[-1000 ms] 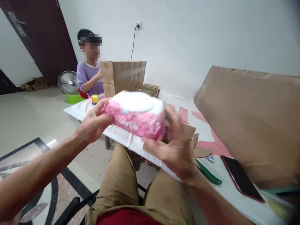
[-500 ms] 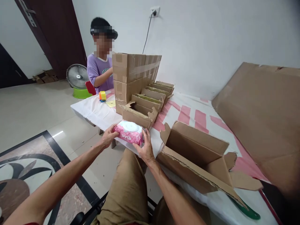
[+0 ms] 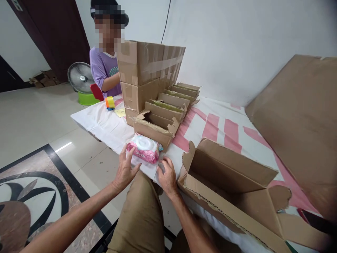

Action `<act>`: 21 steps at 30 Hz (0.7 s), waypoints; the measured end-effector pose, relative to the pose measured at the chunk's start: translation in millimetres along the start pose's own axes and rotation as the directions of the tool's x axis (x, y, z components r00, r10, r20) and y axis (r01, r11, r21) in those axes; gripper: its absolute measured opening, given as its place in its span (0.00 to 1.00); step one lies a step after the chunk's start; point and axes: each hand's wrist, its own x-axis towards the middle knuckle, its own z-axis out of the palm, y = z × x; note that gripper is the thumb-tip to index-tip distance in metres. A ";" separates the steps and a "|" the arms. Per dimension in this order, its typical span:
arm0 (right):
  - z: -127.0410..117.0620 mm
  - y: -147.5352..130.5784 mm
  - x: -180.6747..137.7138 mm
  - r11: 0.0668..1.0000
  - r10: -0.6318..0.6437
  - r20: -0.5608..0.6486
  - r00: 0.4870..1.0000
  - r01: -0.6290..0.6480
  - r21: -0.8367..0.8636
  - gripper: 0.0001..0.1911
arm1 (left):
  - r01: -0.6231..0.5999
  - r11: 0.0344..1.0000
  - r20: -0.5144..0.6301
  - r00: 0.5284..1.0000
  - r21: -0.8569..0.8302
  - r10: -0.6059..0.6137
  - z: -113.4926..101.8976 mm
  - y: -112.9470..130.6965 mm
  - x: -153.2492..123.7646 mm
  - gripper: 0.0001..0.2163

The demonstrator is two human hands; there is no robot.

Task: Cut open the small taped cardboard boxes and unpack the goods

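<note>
A pink and white pack of wet wipes (image 3: pixel 144 149) lies on the cloth-covered table near its front edge, just before the nearest small open carton (image 3: pixel 155 128). My left hand (image 3: pixel 126 168) is at the pack's left end with fingers spread; a fingertip overlaps its edge, and I cannot tell if it touches. Off the pack's right end, my right hand (image 3: pixel 166 174) has its thumb and fingers apart and holds nothing. To the right of that hand stands a large open cardboard box (image 3: pixel 231 186) with its flaps out.
Taped cartons (image 3: pixel 150 66) are stacked behind a row of open ones. A person in a purple shirt (image 3: pixel 104 66) stands behind the stack. Yellow and orange tape rolls (image 3: pixel 110 102) sit at the table's left. A big cardboard sheet (image 3: pixel 297 116) leans at the right; a fan (image 3: pixel 81 77) stands beyond.
Both hands have let go of the wet wipes pack and drawn back with fingers opened. The pack now rests on the table. The camera view has tilted downward.
</note>
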 end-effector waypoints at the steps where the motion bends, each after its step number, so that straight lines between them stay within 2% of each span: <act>1: -0.2 -1.1 0.5 1.000 -0.001 0.008 1.000 0.001 -0.001 0.12 | -0.023 0.999 0.015 1.000 0.025 0.023 6.1 3.7 2.2 0.30; 4: -0.5 -5.1 0.2 1.000 -0.009 0.022 1.000 0.009 0.001 0.10 | -0.066 0.994 0.050 0.997 0.091 0.062 23.1 10.1 14.1 0.28; 8: 1.5 -7.4 -2.4 0.999 -0.012 -0.004 1.000 0.012 0.029 0.10 | -0.051 0.987 0.059 0.997 0.153 0.043 33.8 10.5 23.0 0.27; 14: 8.7 -3.0 -1.8 0.993 -0.014 -0.062 0.998 0.021 0.112 0.12 | -0.045 0.986 0.068 0.997 0.161 0.035 41.8 13.7 31.3 0.26; 21: 15.1 3.7 0.4 0.986 -0.022 -0.104 0.994 0.039 0.164 0.16 | -0.065 0.986 0.087 0.995 0.155 0.052 67.3 26.0 58.2 0.26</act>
